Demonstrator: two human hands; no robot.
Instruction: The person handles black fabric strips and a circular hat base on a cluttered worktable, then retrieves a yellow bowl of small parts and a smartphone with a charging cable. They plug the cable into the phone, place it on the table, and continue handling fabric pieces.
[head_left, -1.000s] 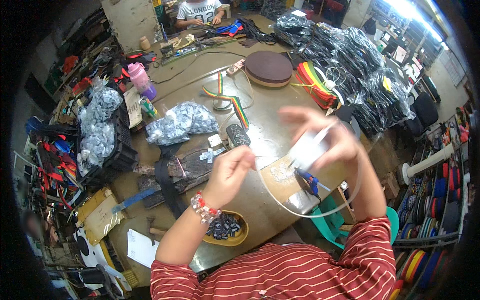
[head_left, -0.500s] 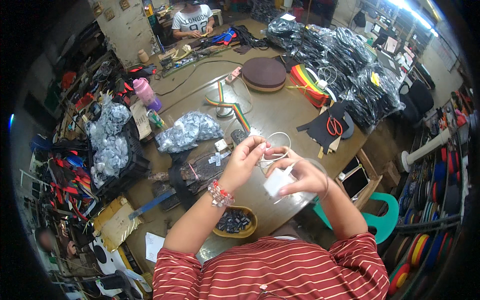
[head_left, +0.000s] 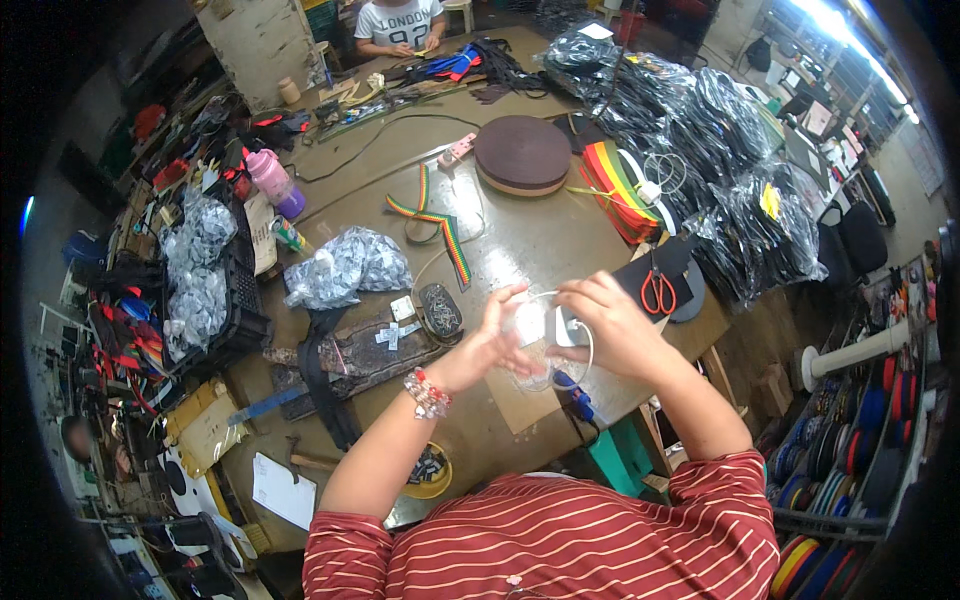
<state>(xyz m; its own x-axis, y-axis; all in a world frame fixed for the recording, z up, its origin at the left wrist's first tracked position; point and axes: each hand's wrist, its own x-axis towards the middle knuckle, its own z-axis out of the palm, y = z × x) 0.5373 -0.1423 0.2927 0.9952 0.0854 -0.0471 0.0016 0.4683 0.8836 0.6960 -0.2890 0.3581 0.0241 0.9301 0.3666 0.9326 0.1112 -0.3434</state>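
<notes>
Over the near part of the table, my right hand (head_left: 620,325) grips a white charger block (head_left: 568,327) between fingers and thumb. From the block a thin white cable (head_left: 590,355) loops down and round. Close to the block's left side is my left hand (head_left: 490,340), its fingers spread apart and curved toward the cable loops. Blur and a pale, see-through patch between the hands hide whether the left fingers touch the cable. Beneath the hands lies a brown flat piece (head_left: 525,398), with a blue object (head_left: 572,395) beside it.
Striped webbing (head_left: 440,225), a large brown webbing roll (head_left: 522,155) and orange-handled scissors (head_left: 658,290) lie farther back. Left are a bag of grey pieces (head_left: 350,268) and a dark tray of small metal parts (head_left: 441,308). A yellow bowl (head_left: 432,485) stands near my left forearm.
My left hand has gone from a pinch on the cable to spread fingers. The charger block has turned and risen slightly in my right hand. The whole view has shifted a little.
</notes>
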